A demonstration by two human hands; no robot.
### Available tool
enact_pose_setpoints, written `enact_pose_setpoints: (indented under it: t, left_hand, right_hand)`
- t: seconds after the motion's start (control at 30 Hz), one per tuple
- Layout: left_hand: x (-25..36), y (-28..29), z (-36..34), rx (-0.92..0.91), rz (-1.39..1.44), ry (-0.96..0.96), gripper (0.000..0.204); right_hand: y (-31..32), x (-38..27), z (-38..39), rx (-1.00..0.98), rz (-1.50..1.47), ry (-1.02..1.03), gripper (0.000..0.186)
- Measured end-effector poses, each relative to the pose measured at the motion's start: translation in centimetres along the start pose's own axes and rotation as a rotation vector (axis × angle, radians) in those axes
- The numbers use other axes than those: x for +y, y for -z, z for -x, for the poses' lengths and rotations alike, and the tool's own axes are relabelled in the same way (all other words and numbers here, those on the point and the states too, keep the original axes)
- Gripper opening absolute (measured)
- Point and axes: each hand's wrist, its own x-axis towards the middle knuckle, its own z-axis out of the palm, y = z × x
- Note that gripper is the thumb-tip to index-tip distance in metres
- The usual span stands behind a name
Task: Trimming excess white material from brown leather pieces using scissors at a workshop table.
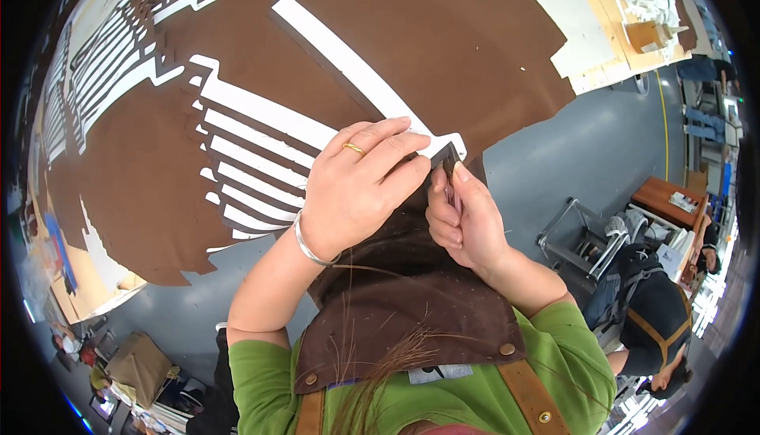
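A large brown sheet of leather-like material (443,31) covers the table. Long white strips show through it where narrow bent shapes are cut. One white strip (340,55) runs from the upper middle down to the near edge. My left hand (360,178) lies across this strip's near end, fingers stretched and pressing flat, a ring on one finger. Beside it, my right hand (471,217) is closed round a small dark-tipped tool (450,156), possibly snips, its handle mostly hidden. The tool's tip touches the strip's corner at the near edge of the sheet.
Left of my left hand fans a row of white slits (257,158); further slits (111,79) lie far left. A tape roll (647,37) sits on the table's far right. A metal cart (574,237) stands right, near another person (657,308).
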Motion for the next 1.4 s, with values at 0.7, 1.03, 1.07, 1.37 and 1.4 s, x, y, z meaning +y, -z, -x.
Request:
enact_pose_setpoints:
  t: [0.7, 1.03, 1.07, 1.37, 1.4]
  left_hand:
    - [-0.1, 0.0, 0.1, 0.002, 0.000, 0.017, 0.007]
    - [0.0, -0.2, 0.0, -0.006, -0.030, 0.020, 0.009]
    - [0.1, -0.2, 0.0, -0.008, -0.033, 0.023, 0.009]
    - [0.0, -0.2, 0.1, -0.019, -0.015, 0.015, 0.010]
    - [0.0, -0.3, 0.0, -0.019, -0.014, 0.014, 0.010]
  right_hand:
    - [0.0, 0.0, -0.2, -0.023, -0.039, 0.035, 0.028]
    - [0.6, 0.2, -0.4, -0.053, -0.049, 0.059, 0.028]
    - [0.6, 0.3, -0.4, -0.052, -0.049, 0.065, 0.028]
    - [0.7, 0.3, -0.3, -0.049, -0.050, 0.051, 0.028]
    - [0.7, 0.3, -0.3, -0.046, -0.041, 0.055, 0.028]
